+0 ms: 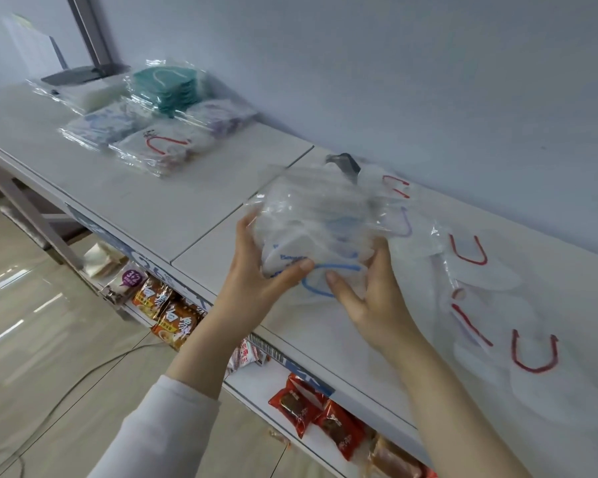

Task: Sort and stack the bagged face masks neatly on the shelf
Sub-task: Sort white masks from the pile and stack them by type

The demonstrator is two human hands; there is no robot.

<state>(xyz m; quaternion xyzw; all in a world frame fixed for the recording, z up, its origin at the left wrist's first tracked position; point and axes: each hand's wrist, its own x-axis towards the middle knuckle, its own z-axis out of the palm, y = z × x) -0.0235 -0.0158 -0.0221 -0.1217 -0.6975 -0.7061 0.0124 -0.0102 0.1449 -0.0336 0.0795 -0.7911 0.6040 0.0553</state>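
Note:
Both hands hold a bundle of clear bags of white masks with blue ear loops just above the white shelf top. My left hand grips its left side, and my right hand grips its lower right. Loose bagged white masks with red loops lie scattered on the shelf to the right. At the far left stand sorted stacks: teal masks, white masks with a red loop, purple-patterned ones, blue-patterned ones and a white stack.
A dark object lies on the shelf behind the held bundle. A grey metal stand sits at the far left by the wall. Lower shelves hold snack packets and red packets. A cable runs across the tiled floor.

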